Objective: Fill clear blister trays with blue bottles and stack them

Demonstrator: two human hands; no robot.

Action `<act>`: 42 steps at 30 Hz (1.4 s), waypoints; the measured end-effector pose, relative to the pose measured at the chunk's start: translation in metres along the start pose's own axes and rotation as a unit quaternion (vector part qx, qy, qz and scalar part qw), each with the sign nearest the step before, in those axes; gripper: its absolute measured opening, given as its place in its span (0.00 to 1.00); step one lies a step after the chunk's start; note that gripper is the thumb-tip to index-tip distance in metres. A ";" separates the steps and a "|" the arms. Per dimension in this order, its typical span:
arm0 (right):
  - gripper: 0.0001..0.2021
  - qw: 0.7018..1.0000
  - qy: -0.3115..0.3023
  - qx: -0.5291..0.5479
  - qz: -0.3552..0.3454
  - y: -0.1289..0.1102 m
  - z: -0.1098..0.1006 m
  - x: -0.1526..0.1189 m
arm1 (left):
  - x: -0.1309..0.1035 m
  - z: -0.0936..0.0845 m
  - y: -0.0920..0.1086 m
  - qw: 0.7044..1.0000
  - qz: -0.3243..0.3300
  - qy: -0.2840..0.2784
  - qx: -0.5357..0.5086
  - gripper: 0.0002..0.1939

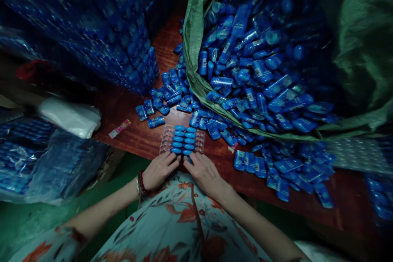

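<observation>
A person sits at the near edge of a dark red wooden table [129, 108], seen from above, with both hands at a clear plastic tray [183, 139] lying flat just inside that edge. The tray has rows of shallow pockets. Its middle pockets hold two columns of small blue containers [184, 140], each lying on its side so it sits snugly in a pocket; the outer pockets on both sides are bare.

The left hand [159, 169], with a beaded bracelet [141, 183] at the wrist, rests palm down, fingers loosely curled onto the tray's near left corner, seemingly steadying it. The right hand [205, 173] lies beside it, fingertips pressing a blue container at the tray's near edge; whether it pinches that container is unclear.

Behind the tray, a green sack [353, 49] lies tipped open toward the person, spilling a heap of loose blue containers [254, 69] across the table within easy reach. More filled trays in plastic wrap [27, 151] sit off the table's left edge.
</observation>
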State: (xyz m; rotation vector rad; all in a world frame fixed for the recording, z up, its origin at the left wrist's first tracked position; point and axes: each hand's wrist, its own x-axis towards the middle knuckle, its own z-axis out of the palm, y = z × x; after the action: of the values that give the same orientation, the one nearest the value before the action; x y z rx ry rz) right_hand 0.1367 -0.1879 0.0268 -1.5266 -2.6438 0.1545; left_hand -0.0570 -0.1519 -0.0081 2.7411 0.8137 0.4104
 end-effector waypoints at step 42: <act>0.23 0.980 -0.083 -0.154 0.094 0.112 0.018 0.067 | 0.175 -0.007 -0.110 0.974 0.115 -0.192 -0.046 0.17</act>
State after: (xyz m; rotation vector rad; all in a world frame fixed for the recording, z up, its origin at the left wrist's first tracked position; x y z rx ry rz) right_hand 0.1972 -0.0752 -0.0043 -1.9397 -2.7476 -0.1297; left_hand 0.0278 0.0370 -0.0025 2.7048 0.3722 -0.0453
